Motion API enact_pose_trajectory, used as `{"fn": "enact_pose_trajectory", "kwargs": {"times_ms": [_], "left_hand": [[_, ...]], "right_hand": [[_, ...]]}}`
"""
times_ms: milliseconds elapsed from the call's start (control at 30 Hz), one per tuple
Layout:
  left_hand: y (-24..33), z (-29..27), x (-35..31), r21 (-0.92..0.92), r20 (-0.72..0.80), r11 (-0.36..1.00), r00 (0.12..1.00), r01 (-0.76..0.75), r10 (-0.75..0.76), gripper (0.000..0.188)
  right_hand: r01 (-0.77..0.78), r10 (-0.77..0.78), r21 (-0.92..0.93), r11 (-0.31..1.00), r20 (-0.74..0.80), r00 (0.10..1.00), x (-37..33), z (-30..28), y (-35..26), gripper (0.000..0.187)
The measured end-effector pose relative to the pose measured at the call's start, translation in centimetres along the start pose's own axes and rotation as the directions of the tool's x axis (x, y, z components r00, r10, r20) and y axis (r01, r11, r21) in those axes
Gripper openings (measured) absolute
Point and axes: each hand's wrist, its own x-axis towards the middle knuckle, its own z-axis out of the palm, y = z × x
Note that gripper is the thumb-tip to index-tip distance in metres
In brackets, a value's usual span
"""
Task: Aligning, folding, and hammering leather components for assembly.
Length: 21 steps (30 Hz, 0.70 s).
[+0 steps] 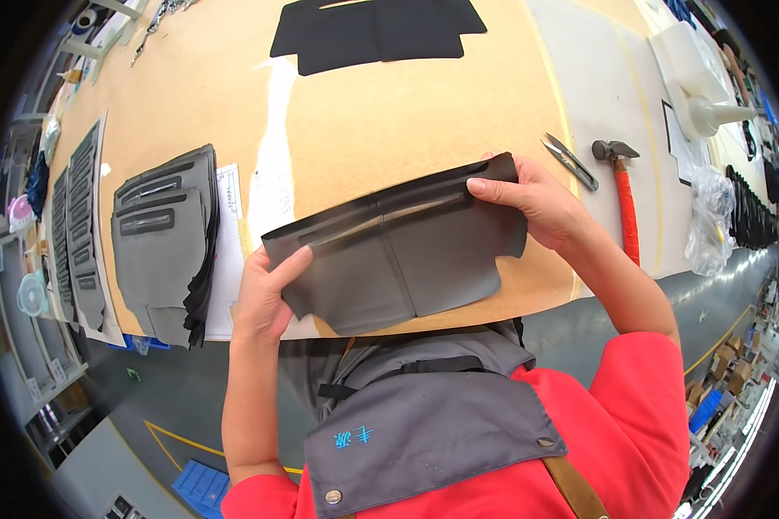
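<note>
A dark grey sheet piece (355, 281), leather-like, with a long narrow slot and a seam down its middle, is held up over the table's near edge. My left hand (267, 290) grips its left end, thumb on top and fingers hidden beneath. At the upper right corner my right hand (532, 197) pinches the piece the same way, thumb near the slot's end. The piece tilts, its right side higher in view. Another black piece (381, 39) of similar outline lies flat at the far side of the table.
The tan work table (424, 112) carries a stack of grey slotted pieces (160, 251) on the left, with panels (82, 225) beyond. Right lie thread snips (571, 162), a red-handled hammer (625, 203), a white bottle (714, 115) and a clear plastic bag (710, 225).
</note>
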Motion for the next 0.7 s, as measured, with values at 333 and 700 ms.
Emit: {"fn": "enact_pose_trajectory", "kwargs": {"times_ms": [333, 700], "left_hand": [[-1.7, -0.3, -3.2, -0.449, 0.359, 0.881, 0.933, 0.15, 0.024, 0.079], [-2.1, 1.7, -4.9, -0.715, 0.532, 0.63, 0.821, 0.303, 0.209, 0.087]], "right_hand": [[0.008, -0.136, 0.546, 0.837, 0.195, 0.971, -4.0, 2.1, 0.0, 0.03], [-0.03, -0.205, 0.759, 0.65, 0.213, 0.955, -5.9, 3.2, 2.2, 0.02]]}}
